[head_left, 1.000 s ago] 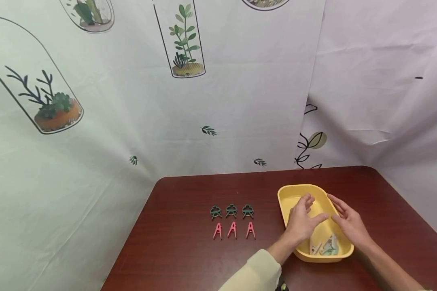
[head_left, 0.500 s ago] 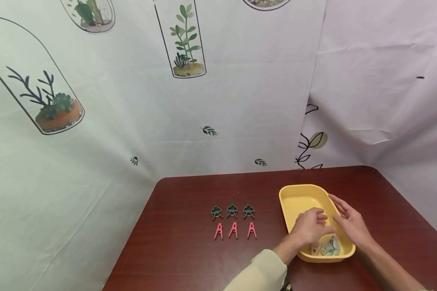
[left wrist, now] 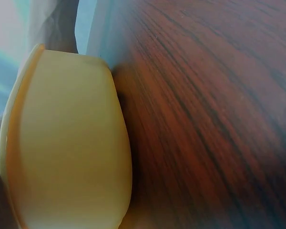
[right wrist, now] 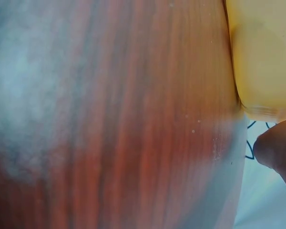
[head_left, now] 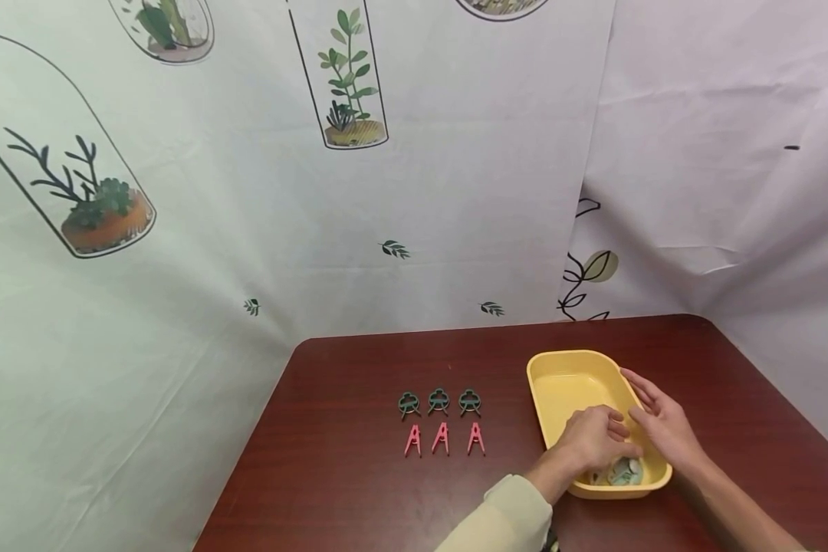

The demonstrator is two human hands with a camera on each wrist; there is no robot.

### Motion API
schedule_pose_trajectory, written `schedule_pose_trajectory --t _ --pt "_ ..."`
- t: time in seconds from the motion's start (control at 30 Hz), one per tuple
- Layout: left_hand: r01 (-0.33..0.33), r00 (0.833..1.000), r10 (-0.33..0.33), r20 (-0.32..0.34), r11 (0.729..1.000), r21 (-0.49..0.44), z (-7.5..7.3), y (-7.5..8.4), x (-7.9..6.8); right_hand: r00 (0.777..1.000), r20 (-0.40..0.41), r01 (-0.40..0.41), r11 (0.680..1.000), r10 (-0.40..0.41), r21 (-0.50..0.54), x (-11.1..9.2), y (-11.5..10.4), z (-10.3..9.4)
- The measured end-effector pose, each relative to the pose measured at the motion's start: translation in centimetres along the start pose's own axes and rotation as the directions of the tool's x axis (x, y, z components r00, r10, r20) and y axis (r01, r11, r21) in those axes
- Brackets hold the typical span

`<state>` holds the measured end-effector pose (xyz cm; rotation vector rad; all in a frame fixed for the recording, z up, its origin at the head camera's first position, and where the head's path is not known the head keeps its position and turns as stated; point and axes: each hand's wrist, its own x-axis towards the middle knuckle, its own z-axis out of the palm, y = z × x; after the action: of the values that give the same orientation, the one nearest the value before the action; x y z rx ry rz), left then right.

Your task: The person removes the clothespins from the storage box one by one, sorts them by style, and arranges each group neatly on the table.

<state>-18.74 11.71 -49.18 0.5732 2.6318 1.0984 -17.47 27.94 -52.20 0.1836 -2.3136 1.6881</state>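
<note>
In the head view a yellow plastic tub [head_left: 573, 383] stands on the table's right side. My right hand [head_left: 665, 422] holds its right rim, thumb over the edge and fingers along the outside. My left hand [head_left: 591, 438] reaches down into the tub, fingers loosely bent and thumb apart from them, just above a small pile of pale green and white clips [head_left: 625, 472]. Part of the pile is hidden under that hand. The left wrist view shows the tub's outer wall [left wrist: 71, 138]; in the right wrist view a finger [right wrist: 276, 148] shows below the tub's corner.
Left of the tub, three dark green round clips [head_left: 438, 400] lie in a row on the brown table [head_left: 345, 475]. Below them, three pink clothespins [head_left: 441, 438] form a second row. A printed cloth [head_left: 455, 199] hangs behind the table.
My left hand has moved from above the tub's middle down and toward its near end, over the pale clips. The right hand stays at the rim.
</note>
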Motion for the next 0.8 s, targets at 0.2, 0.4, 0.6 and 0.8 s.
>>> schedule_pose_trajectory --t 0.2,0.4,0.6,0.8 --pt "-0.006 1.0 0.006 0.009 1.0 0.025 0.0 -0.01 -0.01 1.0 -0.002 -0.006 1.0 0.006 -0.01 0.02 -0.08 -0.01" --pt "-0.044 0.999 0.044 0.005 0.994 0.103 -0.03 -0.08 -0.07 1.0 -0.001 -0.008 0.999 0.008 -0.031 -0.05 -0.12 -0.06" --pt "-0.038 0.999 0.038 0.004 0.991 0.131 -0.08 -0.1 -0.2 1.0 0.002 -0.025 0.999 0.025 -0.03 -0.1 -0.21 -0.01" --pt "-0.037 0.999 0.038 0.0 0.987 0.158 0.04 0.01 -0.36 0.999 -0.005 -0.036 0.998 0.036 -0.051 -0.1 -0.21 0.02"
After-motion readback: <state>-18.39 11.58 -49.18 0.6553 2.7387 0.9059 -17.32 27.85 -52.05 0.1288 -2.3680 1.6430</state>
